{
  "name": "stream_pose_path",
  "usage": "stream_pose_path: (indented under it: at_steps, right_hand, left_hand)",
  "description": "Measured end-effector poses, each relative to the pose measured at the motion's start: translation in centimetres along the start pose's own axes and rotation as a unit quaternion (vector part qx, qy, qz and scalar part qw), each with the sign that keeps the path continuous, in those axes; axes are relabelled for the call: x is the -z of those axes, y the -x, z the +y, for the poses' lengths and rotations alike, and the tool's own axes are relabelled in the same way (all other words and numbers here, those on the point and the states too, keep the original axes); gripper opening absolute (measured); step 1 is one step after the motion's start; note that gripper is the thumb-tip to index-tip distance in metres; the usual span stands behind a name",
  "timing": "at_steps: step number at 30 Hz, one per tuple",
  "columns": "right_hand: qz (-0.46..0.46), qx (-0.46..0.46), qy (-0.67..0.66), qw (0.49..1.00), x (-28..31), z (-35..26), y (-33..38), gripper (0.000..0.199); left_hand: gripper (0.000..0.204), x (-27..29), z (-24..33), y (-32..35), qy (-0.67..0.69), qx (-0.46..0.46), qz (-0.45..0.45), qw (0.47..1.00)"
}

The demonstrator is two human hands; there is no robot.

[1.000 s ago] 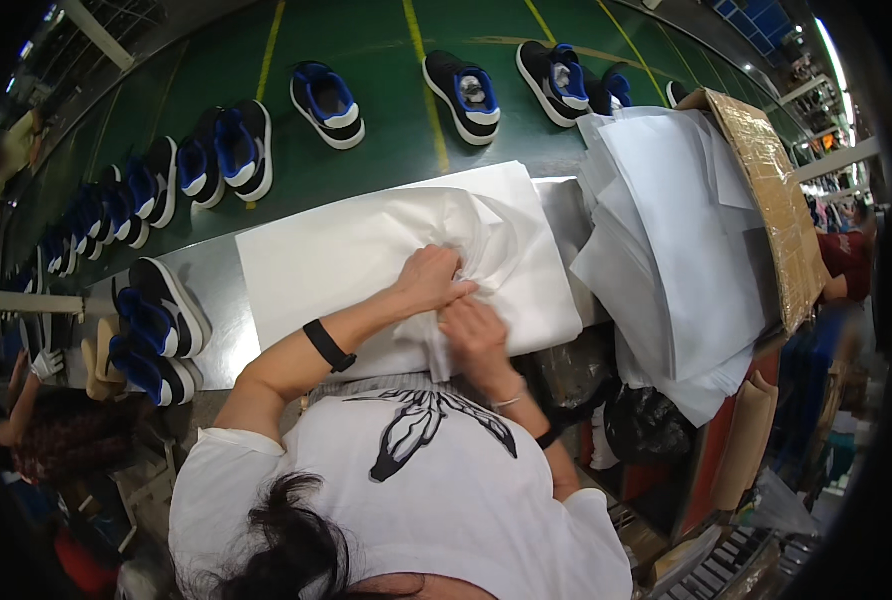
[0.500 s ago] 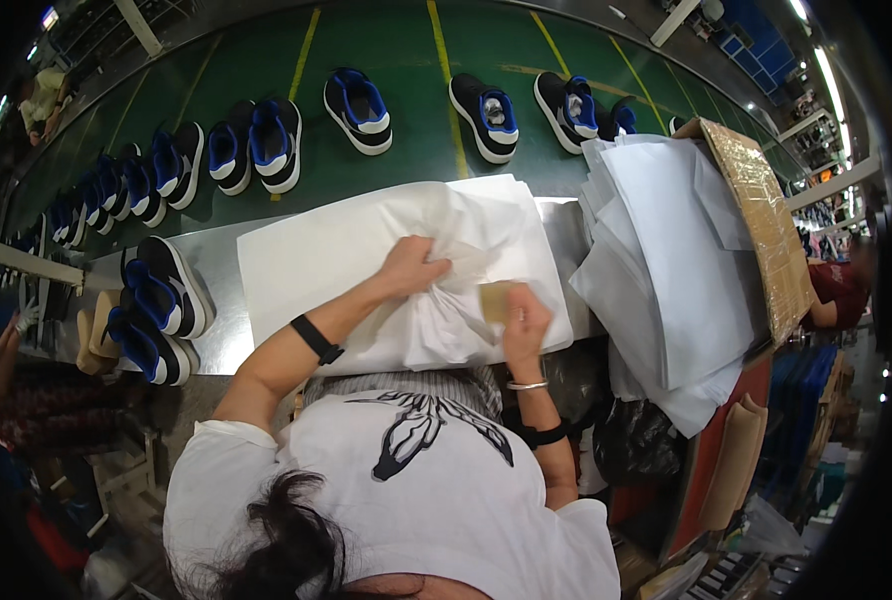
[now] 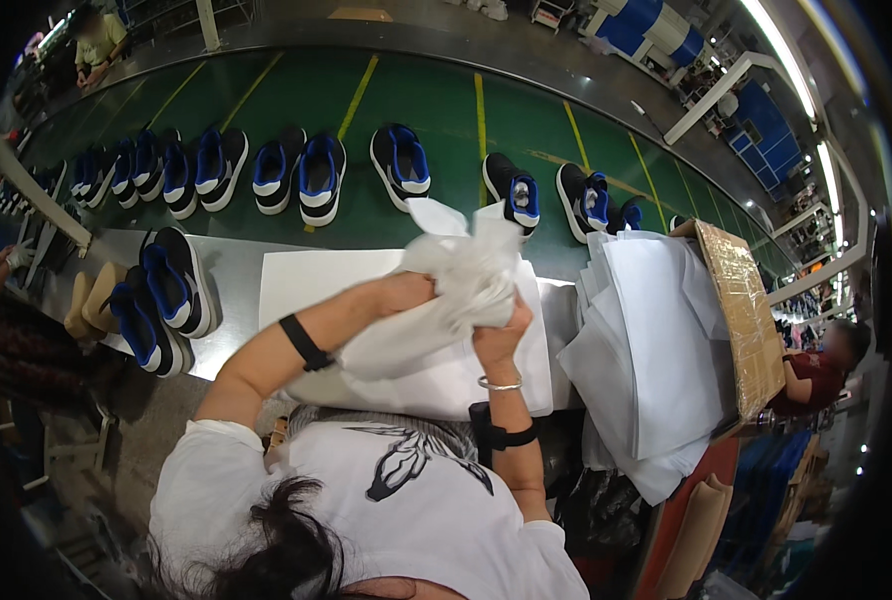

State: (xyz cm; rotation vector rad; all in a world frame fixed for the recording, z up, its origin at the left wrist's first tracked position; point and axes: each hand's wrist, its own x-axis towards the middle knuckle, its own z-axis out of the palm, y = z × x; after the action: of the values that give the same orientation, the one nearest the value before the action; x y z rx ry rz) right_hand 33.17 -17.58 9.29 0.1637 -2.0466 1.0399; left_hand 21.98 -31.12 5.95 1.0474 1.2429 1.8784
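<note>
Both of my hands grip a crumpled sheet of white tissue paper (image 3: 463, 262), bunched up above the bench. My left hand (image 3: 406, 292) closes on its left side, and the fingers are partly hidden in the folds. On the right side my right hand (image 3: 503, 335) is closed round the paper's lower part. Beneath them lies a flat stack of white paper (image 3: 296, 285). Beyond the stack, black shoes with blue lining, such as this single shoe (image 3: 402, 168), stand on a green conveyor belt (image 3: 446, 110).
To the right, large loose white sheets (image 3: 656, 340) lean against an upright cardboard piece (image 3: 736, 310). A pair of shoes (image 3: 171, 290) and tan shoe-shaped pieces (image 3: 94, 298) stand at the bench's left. A person (image 3: 816, 370) is at the far right; another (image 3: 98, 45) is across the belt.
The tissue has been lifted off the stack and bunched up between both hands. The tan piece in my right hand is out of sight. The view has shifted.
</note>
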Motion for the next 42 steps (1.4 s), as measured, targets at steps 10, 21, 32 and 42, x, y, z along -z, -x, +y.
stream_pose_path:
  at_steps: [10,21,32,42]
  right_hand:
    - [0.047,0.239,0.206,0.948,1.4,-2.2,-7.8,0.036]
    - [0.063,-0.067,0.055,0.994,-1.1,-3.3,-3.9,0.057]
    - [-0.161,-0.230,-0.232,0.931,-1.0,-2.1,-4.8,0.075]
    - [-0.314,-0.296,-0.176,0.885,-3.1,-3.1,-5.8,0.046]
  left_hand:
    - [0.072,-3.5,3.8,1.4,0.156,0.032,0.248,0.956]
    - [0.034,-2.5,5.8,-3.8,0.003,-0.099,0.386,0.917]
    - [0.041,-3.4,8.8,-2.5,-0.302,-0.125,0.201,0.923]
    - [0.108,-0.4,8.2,-0.3,-0.085,-0.070,0.197,0.974]
